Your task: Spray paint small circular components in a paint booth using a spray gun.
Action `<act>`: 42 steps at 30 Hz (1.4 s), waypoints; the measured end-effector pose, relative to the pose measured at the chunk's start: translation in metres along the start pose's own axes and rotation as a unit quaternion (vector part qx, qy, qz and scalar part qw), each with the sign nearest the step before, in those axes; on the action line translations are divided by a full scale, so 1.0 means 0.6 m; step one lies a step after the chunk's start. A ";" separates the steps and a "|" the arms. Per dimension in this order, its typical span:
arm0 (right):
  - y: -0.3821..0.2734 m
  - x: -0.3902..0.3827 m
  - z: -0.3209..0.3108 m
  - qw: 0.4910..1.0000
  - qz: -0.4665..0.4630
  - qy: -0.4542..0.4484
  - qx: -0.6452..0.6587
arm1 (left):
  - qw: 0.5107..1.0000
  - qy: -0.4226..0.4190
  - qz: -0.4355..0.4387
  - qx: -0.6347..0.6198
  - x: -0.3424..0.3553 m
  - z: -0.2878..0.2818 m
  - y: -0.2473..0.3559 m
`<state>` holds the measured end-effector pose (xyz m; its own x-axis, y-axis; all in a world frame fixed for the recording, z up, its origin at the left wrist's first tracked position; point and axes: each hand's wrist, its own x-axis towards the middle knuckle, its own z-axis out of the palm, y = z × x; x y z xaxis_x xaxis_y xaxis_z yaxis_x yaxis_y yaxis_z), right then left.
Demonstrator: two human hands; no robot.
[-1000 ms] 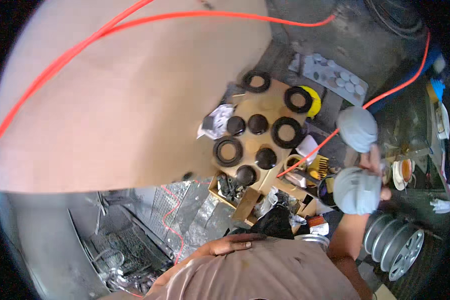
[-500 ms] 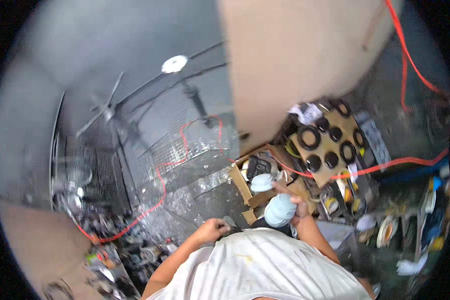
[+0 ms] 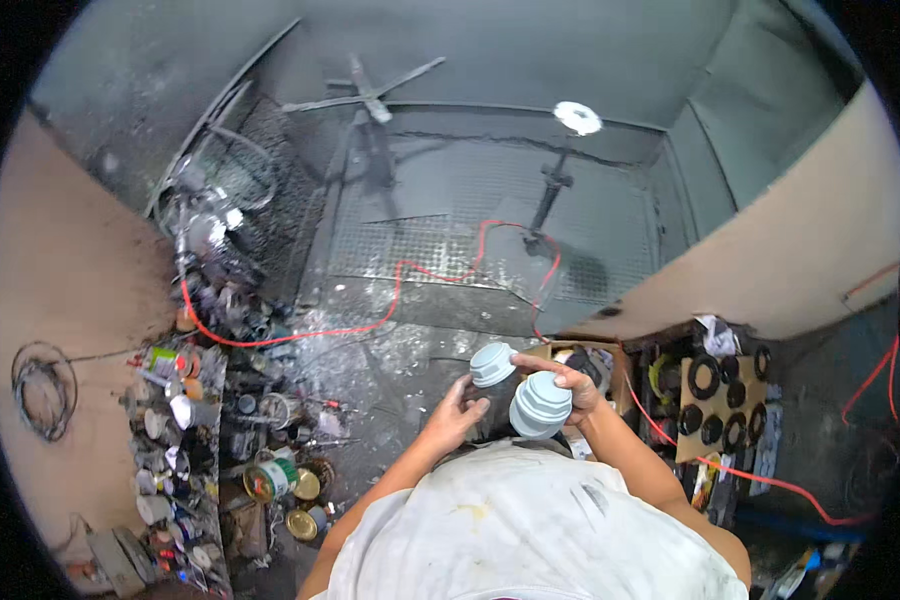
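Observation:
Two pale blue-grey, round, stepped parts shaped like caps or cups are in front of my body. The nearer cap-like part is gripped by my right hand, its fingers curled round the far side. A finger of that hand reaches across to the farther cap-like part, which seems held by the same hand. My left hand is just left of them, thumb and fingers apart, with nothing visible in it. Whether its fingertips touch the farther part, I cannot tell.
A cardboard box stands beyond my right hand. Black rings and discs lie on a cardboard sheet at right. A red hose crosses the floor. Cans and jars crowd a shelf at left. A white disc on a stand is ahead.
My view has turned right. The right hand has brought both cap-like parts leftward in front of my body, and the left hand has come up close beside them with its fingers spread.

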<state>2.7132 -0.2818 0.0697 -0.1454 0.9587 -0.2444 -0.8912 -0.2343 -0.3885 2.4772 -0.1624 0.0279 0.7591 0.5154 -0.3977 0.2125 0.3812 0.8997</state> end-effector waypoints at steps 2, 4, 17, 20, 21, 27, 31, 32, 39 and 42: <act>0.000 0.018 -0.001 1.000 0.008 0.001 -0.004 | 0.999 0.029 -0.018 -0.038 0.001 0.000 0.011; -0.003 0.040 -0.006 1.000 0.011 -0.013 0.005 | 0.995 0.049 -0.034 -0.074 0.007 -0.011 0.020; -0.097 0.165 -0.149 0.992 -0.055 -0.083 0.077 | 0.989 0.030 -0.109 -0.091 0.220 -0.089 0.046; -0.171 0.158 -0.184 0.988 -0.126 -0.044 0.077 | 0.978 -0.035 -0.180 -0.101 0.340 -0.033 0.123; -0.188 0.157 -0.194 0.988 -0.136 -0.037 0.066 | 0.972 -0.060 -0.196 -0.115 0.372 -0.024 0.134; -0.272 0.131 -0.218 0.970 -0.239 0.035 0.009 | 0.906 -0.231 -0.281 -0.218 0.577 0.048 0.200; -0.257 0.073 -0.211 0.921 -0.336 0.168 -0.106 | 0.928 -0.247 -0.262 -0.096 0.590 0.165 0.240; -0.240 0.071 -0.205 0.885 -0.368 0.221 -0.178 | 0.921 -0.255 -0.286 -0.070 0.604 0.171 0.238; -0.037 0.048 -0.142 0.803 -0.493 0.332 -0.038 | 0.870 -0.390 -0.291 0.079 0.641 0.201 0.192; 0.077 0.069 -0.101 0.712 -0.587 0.375 0.086 | 0.846 -0.464 -0.209 0.158 0.595 0.183 0.171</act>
<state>2.6919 -0.2630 -0.0120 0.9565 0.1061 -0.2717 -0.2579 0.7428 -0.6178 2.8377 -0.0235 -0.0021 0.7017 -0.4949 -0.5125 0.6244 0.0806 0.7769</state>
